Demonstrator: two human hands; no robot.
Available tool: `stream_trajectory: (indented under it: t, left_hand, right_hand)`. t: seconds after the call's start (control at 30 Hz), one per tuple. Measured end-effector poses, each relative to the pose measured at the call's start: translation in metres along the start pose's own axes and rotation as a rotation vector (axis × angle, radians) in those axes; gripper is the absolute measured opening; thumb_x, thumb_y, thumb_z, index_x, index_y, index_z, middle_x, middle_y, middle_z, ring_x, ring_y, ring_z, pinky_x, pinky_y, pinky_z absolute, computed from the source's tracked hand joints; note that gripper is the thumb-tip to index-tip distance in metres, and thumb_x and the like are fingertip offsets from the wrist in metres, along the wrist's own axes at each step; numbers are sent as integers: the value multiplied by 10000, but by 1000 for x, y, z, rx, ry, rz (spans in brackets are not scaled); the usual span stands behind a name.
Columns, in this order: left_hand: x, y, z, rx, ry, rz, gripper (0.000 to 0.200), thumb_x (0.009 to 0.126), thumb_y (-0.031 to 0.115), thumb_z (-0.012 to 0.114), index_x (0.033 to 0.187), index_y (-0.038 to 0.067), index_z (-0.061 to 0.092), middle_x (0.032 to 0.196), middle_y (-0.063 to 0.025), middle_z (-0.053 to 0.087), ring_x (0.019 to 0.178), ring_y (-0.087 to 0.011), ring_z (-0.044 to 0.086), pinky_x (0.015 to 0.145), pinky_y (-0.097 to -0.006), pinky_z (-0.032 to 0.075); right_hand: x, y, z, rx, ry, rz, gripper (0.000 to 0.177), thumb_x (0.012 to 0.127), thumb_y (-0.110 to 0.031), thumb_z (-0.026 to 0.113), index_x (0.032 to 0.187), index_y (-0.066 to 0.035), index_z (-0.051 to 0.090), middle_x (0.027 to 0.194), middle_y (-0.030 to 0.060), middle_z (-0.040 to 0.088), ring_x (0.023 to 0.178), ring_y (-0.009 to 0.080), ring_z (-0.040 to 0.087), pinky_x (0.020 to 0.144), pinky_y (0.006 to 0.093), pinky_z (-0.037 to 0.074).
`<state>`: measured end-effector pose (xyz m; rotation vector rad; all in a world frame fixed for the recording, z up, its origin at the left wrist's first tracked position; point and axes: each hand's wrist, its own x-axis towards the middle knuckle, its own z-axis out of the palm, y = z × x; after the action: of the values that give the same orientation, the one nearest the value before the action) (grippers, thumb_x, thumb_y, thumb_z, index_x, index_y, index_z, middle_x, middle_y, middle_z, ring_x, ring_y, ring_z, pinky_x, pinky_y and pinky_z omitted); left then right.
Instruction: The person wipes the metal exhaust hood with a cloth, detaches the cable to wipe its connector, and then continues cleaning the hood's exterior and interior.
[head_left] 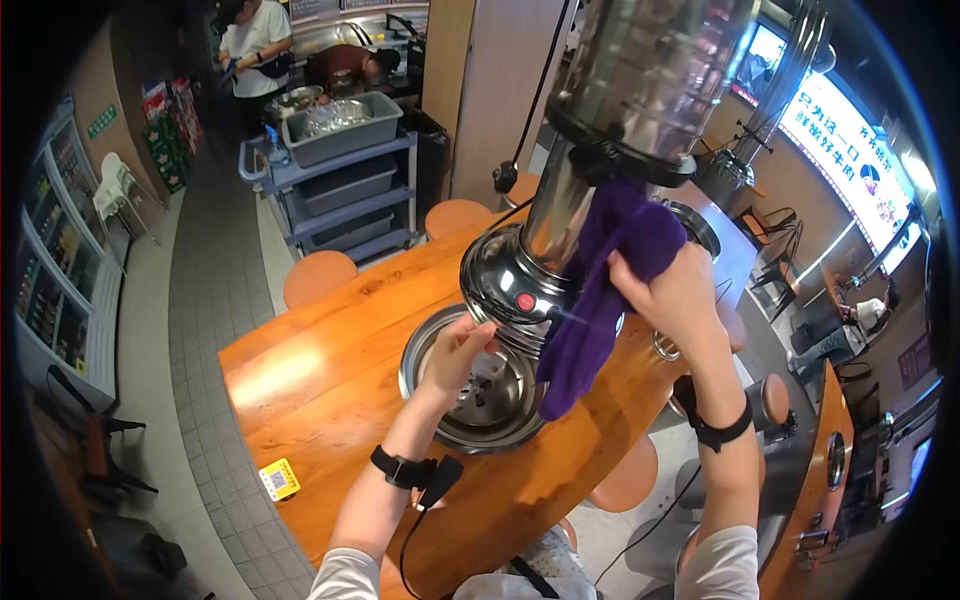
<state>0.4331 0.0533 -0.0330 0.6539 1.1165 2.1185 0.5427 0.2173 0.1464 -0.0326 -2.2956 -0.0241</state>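
Observation:
A shiny metal exhaust hood (510, 275) with a red button hangs over a round metal basin (415, 375) set in the wooden table (330, 400). My left hand (455, 355) is at the hood's lower rim, thumb and fingers closed on its edge. In my right hand (670, 295) is a purple cloth (590, 330), bunched against the hood's tube below a black ring (620, 150). The cloth drapes down past the right side of the hood. Behind the cloth, the fingertips of my right hand are hidden.
A grey cart (345, 190) with tubs stands beyond the table. Orange round stools (320, 278) surround the table. Two people (260, 45) are at the back left. A yellow card (279, 480) lies at the table's left edge. Dark cables hang from both wristbands.

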Motion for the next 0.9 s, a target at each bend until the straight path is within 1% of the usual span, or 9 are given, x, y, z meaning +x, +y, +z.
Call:
stream_trajectory:
  t: [0.07, 0.2, 0.37, 0.47, 0.53, 0.6, 0.63, 0.77, 0.9]
  left_hand:
    - [-3, 2, -1, 113, 53, -22, 178, 881, 196, 517, 941, 36, 568, 780, 24, 535, 707, -67, 459, 656, -217, 365]
    - [-3, -1, 4, -56, 70, -9, 155, 875, 171, 534, 932, 35, 581, 777, 22, 536, 700, -62, 457, 653, -218, 367]
    - [-1, 0, 5, -27, 61, -10, 157, 863, 158, 539, 923, 20, 585, 797, 7, 555, 698, -62, 460, 646, -217, 374]
    - [0, -2, 0, -32, 59, -14, 173, 862, 167, 544, 937, 17, 584, 806, 5, 559, 699, -63, 467, 641, -214, 380]
    - [-1, -6, -4, -30, 68, -38, 180, 860, 170, 545, 951, 20, 584, 824, 6, 568, 703, -61, 473, 638, -214, 386]
    - [-2, 2, -4, 25, 19, -15, 179, 861, 171, 541, 954, 25, 584, 850, 7, 578, 714, -59, 481, 640, -211, 389]
    - [-4, 1, -4, 4, 17, -5, 170, 859, 163, 537, 950, 27, 584, 865, 9, 582, 720, -58, 485, 639, -209, 391]
    - [-12, 0, -6, -39, 51, -33, 181, 844, 149, 541, 970, 27, 585, 862, 9, 583, 722, -55, 485, 630, -209, 395]
    - [-14, -2, -3, -5, 159, -89, 189, 843, 118, 495, 975, 13, 580, 876, 2, 589, 726, -49, 484, 624, -206, 391]
  right_hand:
    - [-5, -4, -3, -60, -167, 34, 227, 692, -291, 651, 776, -83, 616, 589, 113, 568, 506, 325, 554, 484, 374, 451]
    - [-23, -10, -8, -262, -522, -27, 213, 680, -208, 658, 849, -84, 622, 642, 99, 581, 531, 298, 562, 504, 367, 447]
    - [-54, -1, 16, -246, -558, -91, 263, 652, -197, 666, 892, -97, 632, 641, 87, 569, 489, 268, 545, 456, 345, 423]
    - [-65, 12, 23, -187, -352, -98, 238, 630, -265, 690, 797, -113, 617, 646, 42, 576, 505, 243, 569, 448, 338, 454]
    - [-67, 24, 26, -132, -290, 13, 300, 604, -269, 705, 803, -70, 603, 670, 54, 584, 529, 254, 575, 468, 330, 465]
    - [-65, 31, 28, -35, -198, -72, 360, 600, -273, 713, 836, -26, 600, 703, 72, 594, 554, 266, 582, 509, 317, 481]
    - [-70, 35, 33, 133, -111, 14, 400, 571, -272, 720, 904, -73, 624, 736, 77, 598, 638, 277, 592, 600, 318, 491]
    - [-63, 41, 22, 130, -253, -244, 510, 466, -342, 737, 954, -224, 645, 864, 60, 594, 792, 267, 574, 765, 355, 449]
    - [-45, 49, 27, 21, -119, -164, 585, 441, -443, 723, 931, -134, 639, 855, 79, 588, 783, 284, 574, 768, 373, 449]
